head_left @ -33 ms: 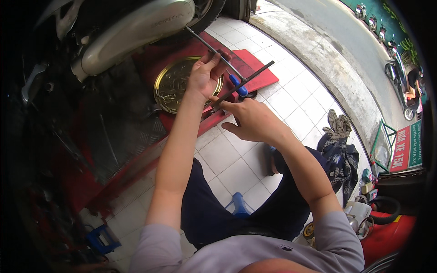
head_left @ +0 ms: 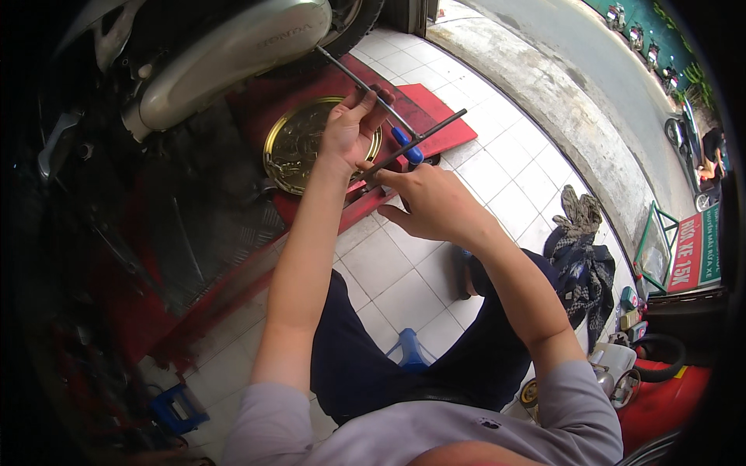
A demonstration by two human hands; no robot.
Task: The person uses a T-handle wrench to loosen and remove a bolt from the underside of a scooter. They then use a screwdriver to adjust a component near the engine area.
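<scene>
A long steel T-handle wrench reaches from the lower edge of the motorbike's silver side cover toward me. The fingers of my left hand close around its shaft, palm turned up. At the near end of the crossbar, my right hand hooks its fingers on the bar, its thumb held apart. Where the far tip meets the motorbike is too small to make out. Beneath my left hand lies a round gold tray with small metal parts in it. A blue-handled tool, seemingly a screwdriver, rests beside the wrench's junction.
The motorbike stands over a red lift platform on white floor tiles. Dark patterned cloth and gloves lie on the right. A blue plastic stool shows between my legs. Beyond the doorway, a signboard stands near the street.
Both hands and the wrench keep nearly the same place. Outside, the motorbike with a person beside it sits slightly lower and farther right in view.
</scene>
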